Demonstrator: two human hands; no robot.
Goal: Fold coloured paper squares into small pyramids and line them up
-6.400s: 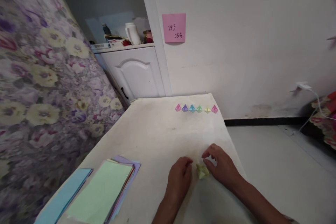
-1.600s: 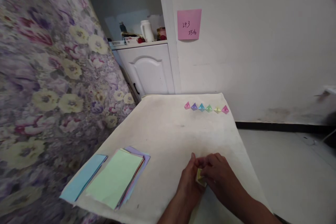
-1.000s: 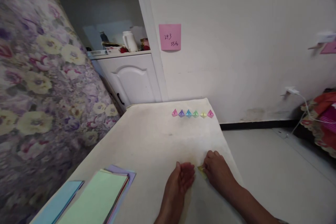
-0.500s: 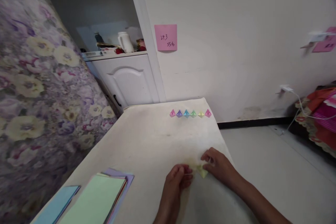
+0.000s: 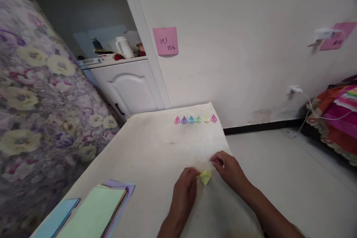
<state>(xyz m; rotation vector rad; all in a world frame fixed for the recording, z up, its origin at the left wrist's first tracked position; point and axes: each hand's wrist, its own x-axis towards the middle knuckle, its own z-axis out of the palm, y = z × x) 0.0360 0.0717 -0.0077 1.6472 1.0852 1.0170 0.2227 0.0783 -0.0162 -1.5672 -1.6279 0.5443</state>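
Observation:
A small yellow folded paper piece (image 5: 205,177) lies on the white table (image 5: 156,148) near its right edge. My left hand (image 5: 184,189) pinches the piece's left corner with curled fingers. My right hand (image 5: 228,168) sits just right of it, fingers bent, fingertips at the paper's upper right edge. A row of several small folded paper shapes (image 5: 195,119) in pink, purple, blue, green and yellow stands at the table's far end.
A stack of coloured paper sheets (image 5: 93,215) lies at the near left of the table. A flowered cloth (image 5: 36,93) hangs on the left. A pink note (image 5: 165,41) is stuck on the wall; a white cabinet (image 5: 125,85) stands behind. Bare floor lies right of the table.
The hands parted from a close two-handed grip on the yellow piece; it now lies flatter on the table between them. The camera view swung right.

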